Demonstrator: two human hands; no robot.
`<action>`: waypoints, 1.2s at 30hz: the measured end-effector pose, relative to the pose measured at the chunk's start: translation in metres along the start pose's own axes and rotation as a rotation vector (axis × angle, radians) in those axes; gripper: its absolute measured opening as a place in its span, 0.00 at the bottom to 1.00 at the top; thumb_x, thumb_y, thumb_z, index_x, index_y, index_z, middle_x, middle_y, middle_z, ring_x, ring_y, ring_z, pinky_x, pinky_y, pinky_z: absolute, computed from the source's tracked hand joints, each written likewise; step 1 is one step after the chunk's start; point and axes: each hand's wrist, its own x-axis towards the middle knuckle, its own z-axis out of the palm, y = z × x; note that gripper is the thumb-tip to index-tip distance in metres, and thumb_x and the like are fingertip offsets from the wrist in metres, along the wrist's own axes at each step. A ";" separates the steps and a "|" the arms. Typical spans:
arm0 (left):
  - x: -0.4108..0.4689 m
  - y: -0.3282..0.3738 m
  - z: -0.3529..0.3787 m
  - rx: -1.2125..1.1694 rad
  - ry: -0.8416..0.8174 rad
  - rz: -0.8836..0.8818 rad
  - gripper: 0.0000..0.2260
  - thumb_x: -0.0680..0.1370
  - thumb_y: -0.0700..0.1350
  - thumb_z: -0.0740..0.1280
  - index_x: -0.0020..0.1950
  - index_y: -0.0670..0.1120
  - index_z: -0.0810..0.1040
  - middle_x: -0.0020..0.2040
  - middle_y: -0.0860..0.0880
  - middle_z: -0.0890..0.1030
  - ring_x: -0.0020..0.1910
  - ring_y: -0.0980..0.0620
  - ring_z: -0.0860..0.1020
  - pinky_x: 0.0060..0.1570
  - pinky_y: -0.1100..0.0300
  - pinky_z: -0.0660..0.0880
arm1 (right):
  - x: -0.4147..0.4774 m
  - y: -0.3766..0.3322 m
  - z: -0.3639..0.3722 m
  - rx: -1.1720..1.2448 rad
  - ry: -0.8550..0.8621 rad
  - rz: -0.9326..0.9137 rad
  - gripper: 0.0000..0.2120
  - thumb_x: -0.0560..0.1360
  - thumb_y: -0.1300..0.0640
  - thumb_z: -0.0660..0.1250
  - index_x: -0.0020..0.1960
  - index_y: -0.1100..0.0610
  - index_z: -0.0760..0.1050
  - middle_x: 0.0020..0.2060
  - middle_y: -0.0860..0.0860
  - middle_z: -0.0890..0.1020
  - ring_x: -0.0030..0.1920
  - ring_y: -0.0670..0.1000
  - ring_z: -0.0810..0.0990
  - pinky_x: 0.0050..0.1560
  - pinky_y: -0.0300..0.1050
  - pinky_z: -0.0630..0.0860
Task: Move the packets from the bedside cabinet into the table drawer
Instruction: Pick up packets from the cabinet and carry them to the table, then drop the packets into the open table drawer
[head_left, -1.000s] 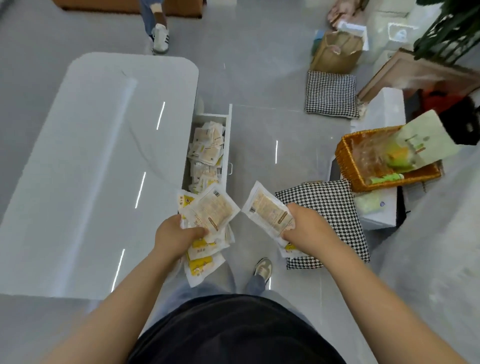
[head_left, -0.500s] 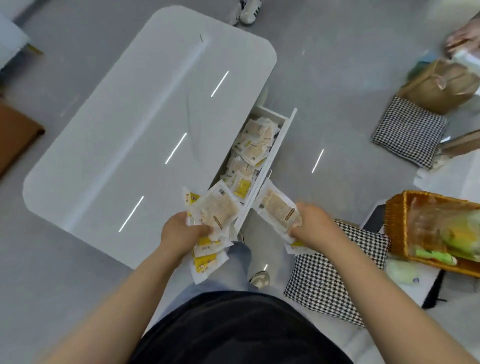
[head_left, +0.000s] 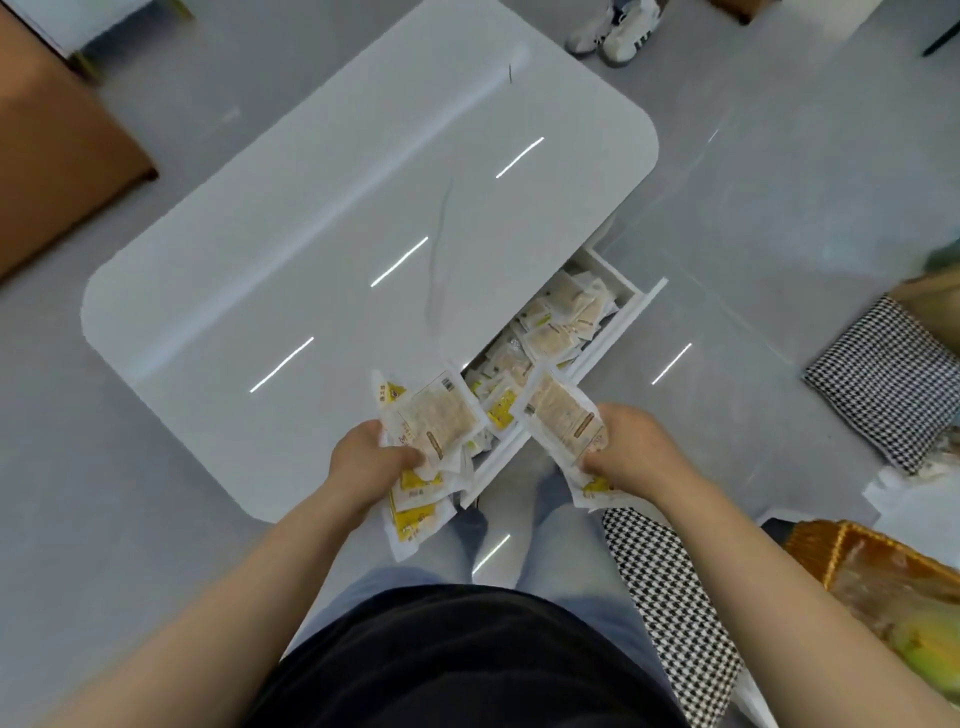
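While the drawer (head_left: 615, 332) stands pulled out from the side of the white table (head_left: 322, 234), both hands hang over its near end, each full. The left hand (head_left: 370, 460) curls tight round a fanned bundle (head_left: 439, 418), thumb clamped on top; the fan's long axis runs from the person toward the table, and its lowest packets hang past the table's edge. The right hand (head_left: 634, 448) pinches a smaller stack (head_left: 563, 418), which points up and a little left, its far end over the drawer front. Both top packets show their pale, clear faces with a brown strip label. The left one has a barcode at its far corner, and yellow print shows on those beneath. None of the writing is sharp enough to read. Loose packets (head_left: 553, 332) lie jumbled in the drawer, pointing every way. A checked cushion (head_left: 670, 597) lies on the floor by the right arm, with a wicker basket (head_left: 815, 545) beyond it.
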 end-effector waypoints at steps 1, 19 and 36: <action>0.002 0.003 0.002 -0.018 0.007 -0.013 0.14 0.72 0.38 0.71 0.56 0.43 0.77 0.55 0.44 0.81 0.51 0.43 0.81 0.50 0.52 0.78 | 0.009 0.001 -0.005 -0.022 -0.014 -0.008 0.12 0.68 0.62 0.68 0.52 0.56 0.75 0.44 0.51 0.79 0.46 0.52 0.79 0.35 0.38 0.72; 0.053 0.010 0.110 -0.482 0.211 -0.365 0.18 0.73 0.35 0.69 0.62 0.43 0.74 0.56 0.47 0.79 0.55 0.42 0.79 0.56 0.46 0.77 | 0.182 0.002 -0.070 -0.507 -0.423 -0.284 0.08 0.72 0.64 0.65 0.50 0.56 0.70 0.44 0.52 0.75 0.45 0.53 0.73 0.41 0.43 0.71; 0.174 -0.059 0.165 -0.524 0.210 -0.467 0.20 0.73 0.41 0.70 0.64 0.47 0.73 0.61 0.45 0.79 0.56 0.43 0.79 0.54 0.45 0.78 | 0.307 -0.007 0.041 -0.724 -0.489 -0.352 0.13 0.73 0.63 0.65 0.57 0.58 0.72 0.51 0.56 0.78 0.51 0.56 0.77 0.42 0.45 0.73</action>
